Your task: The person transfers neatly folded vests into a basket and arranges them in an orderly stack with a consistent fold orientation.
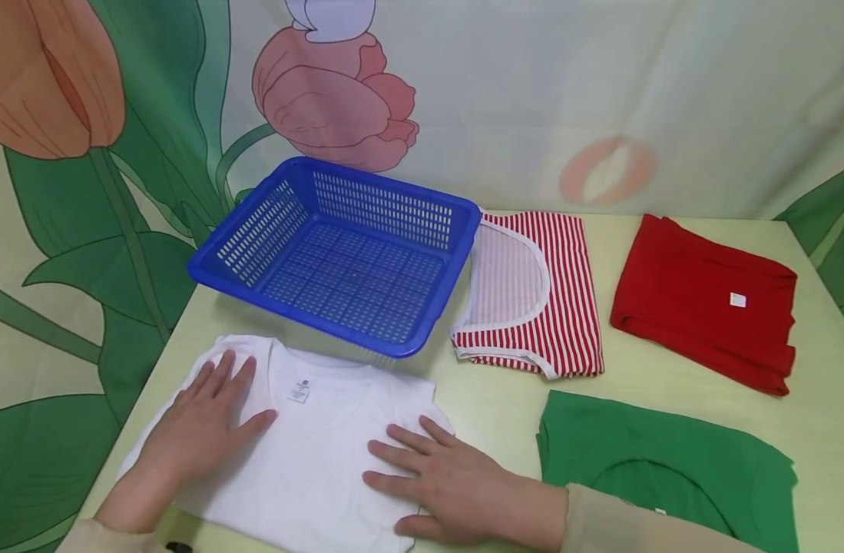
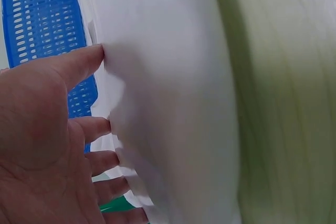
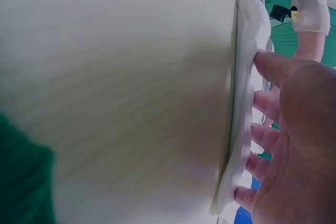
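A white T-shirt [image 1: 311, 461] lies folded on the table in front of me, its collar and printed neck label toward the basket. My left hand [image 1: 203, 422] rests on its left side with fingers spread, near the shoulder. On the right side of the shirt, my right hand [image 1: 456, 484] lies with fingers spread and pointing left. In the left wrist view the fingertips [image 2: 94, 56] touch the white cloth. The right wrist view shows the fingertips [image 3: 247, 195] of the other hand on the shirt's edge [image 3: 247, 77].
Behind the shirt stands a blue plastic basket [image 1: 355, 334] with nothing inside. To its right lie a folded red-and-white striped top [image 1: 574, 299] and a folded red garment [image 1: 698, 299]. A folded green shirt [image 1: 650, 430] is at the right front. A flower-printed curtain [image 1: 491, 92] hangs behind the table.
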Tool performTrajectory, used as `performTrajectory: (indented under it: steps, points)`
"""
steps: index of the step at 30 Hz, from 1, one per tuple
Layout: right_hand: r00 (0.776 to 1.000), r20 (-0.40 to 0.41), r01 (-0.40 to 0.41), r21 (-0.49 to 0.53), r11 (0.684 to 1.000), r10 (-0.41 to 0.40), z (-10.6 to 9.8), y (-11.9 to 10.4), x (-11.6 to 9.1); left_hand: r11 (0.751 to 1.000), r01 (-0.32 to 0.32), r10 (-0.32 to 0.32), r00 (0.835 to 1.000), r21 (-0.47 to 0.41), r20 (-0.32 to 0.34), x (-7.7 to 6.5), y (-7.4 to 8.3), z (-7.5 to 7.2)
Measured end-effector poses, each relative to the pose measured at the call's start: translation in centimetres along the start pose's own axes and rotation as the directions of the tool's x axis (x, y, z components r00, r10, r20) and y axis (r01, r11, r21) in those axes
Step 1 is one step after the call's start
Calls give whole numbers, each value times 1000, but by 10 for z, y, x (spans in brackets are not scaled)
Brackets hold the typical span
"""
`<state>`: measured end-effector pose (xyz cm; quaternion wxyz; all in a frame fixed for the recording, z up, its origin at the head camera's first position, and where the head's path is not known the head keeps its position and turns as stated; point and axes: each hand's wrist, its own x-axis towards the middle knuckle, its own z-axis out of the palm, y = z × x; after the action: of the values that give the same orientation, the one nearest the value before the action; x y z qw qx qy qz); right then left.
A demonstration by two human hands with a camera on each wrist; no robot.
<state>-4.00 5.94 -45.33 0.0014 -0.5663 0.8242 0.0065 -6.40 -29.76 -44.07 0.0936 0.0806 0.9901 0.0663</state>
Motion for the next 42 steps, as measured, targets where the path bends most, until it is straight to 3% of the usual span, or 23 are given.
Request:
performTrajectory:
  steps: [22, 29, 33, 39, 42]
  points:
    - [1000, -16, 27, 44, 999, -27, 8, 19, -17, 996, 84, -84, 996, -18, -22, -11, 22, 17]
    - [1000, -14, 28, 63, 998, -28, 6, 24, -19, 996, 93, -93, 996, 6, -11, -9, 24, 13]
    - [999, -39, 32, 69, 997, -30, 2, 22, -17, 996, 86, -85, 995, 19, -48, -6, 20, 5]
    - [997, -54, 64, 40, 997, -61, -1, 14, -8, 999, 23, -19, 993, 29, -118, 3, 10, -2]
    - [997, -34, 75, 18, 997, -75, 2, 14, -6, 1000, -15, 16, 995, 6, -102, 8, 5, -1]
